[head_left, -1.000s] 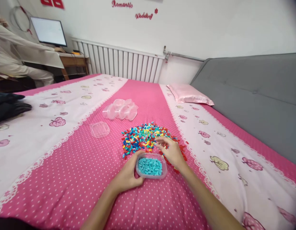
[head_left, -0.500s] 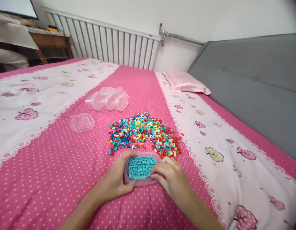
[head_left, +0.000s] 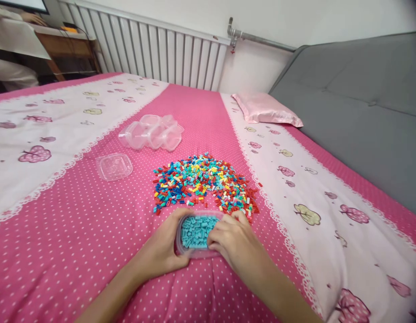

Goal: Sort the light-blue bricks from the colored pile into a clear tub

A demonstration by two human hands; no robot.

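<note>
A clear plastic container full of turquoise toy bricks rests on the pink bedspread close to me. My left hand is wrapped round its left side, thumb at the near edge and fingers at the far edge. Over its right part is my right hand, fingers curled together with their tips down on the turquoise bricks; whatever they pinch is hidden. Just beyond the container spreads a loose pile of mixed bricks in red, blue, yellow, turquoise and white.
Left of the pile lies a clear lid, with several clear containers behind it. A pink pillow sits by the grey headboard. A radiator lines the wall. At the far left a person's hand rests on a desk.
My right hand has shifted a little left and further over the turquoise bricks, its fingers curling in more. My left hand keeps its hold on the container. The view has tilted slightly.
</note>
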